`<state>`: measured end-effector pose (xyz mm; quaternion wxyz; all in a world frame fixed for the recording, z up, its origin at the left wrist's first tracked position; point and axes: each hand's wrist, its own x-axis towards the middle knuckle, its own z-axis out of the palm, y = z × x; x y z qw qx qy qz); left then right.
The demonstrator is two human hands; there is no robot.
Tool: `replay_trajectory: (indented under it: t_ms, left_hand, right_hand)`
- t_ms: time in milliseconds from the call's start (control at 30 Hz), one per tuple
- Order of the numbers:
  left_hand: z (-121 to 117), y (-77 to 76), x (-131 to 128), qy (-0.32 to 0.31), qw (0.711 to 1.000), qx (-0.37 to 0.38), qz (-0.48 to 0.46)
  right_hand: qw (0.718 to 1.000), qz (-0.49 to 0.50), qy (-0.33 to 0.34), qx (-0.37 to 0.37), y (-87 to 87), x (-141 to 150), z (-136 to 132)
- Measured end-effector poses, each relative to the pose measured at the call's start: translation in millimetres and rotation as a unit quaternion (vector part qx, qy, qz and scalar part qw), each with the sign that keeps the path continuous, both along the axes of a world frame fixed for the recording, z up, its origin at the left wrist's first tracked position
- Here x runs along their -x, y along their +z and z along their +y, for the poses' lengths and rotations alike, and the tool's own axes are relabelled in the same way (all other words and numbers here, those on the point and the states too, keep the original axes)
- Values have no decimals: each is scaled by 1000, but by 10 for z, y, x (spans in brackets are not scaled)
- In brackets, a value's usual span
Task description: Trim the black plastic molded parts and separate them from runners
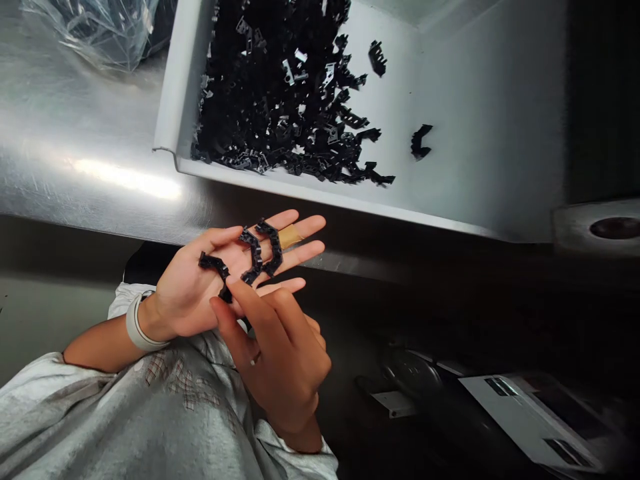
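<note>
My left hand is palm up with its fingers stretched out and spread. Two curved black plastic parts lie side by side across its fingers, and a third black plastic part is over the palm. Thumb and forefinger of my right hand pinch the lower end of that third part. A yellowish band wraps one left finger, and a pale wristband circles the left wrist.
A white bin stands beyond my hands on a metal table, with a heap of black plastic parts inside. One loose part lies apart on its floor. A clear plastic bag is at upper left. Pale equipment is at lower right.
</note>
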<state>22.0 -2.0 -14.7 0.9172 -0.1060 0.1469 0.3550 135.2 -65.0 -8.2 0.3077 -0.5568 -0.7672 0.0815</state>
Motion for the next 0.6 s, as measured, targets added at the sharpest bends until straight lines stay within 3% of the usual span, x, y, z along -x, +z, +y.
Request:
replay_trajectory:
  t_ms: [600]
  left_hand:
    - [-25,-29,4,4,1000,-20,-5]
  right_hand:
    - [1000,-7,-11,-25,-43,58,12]
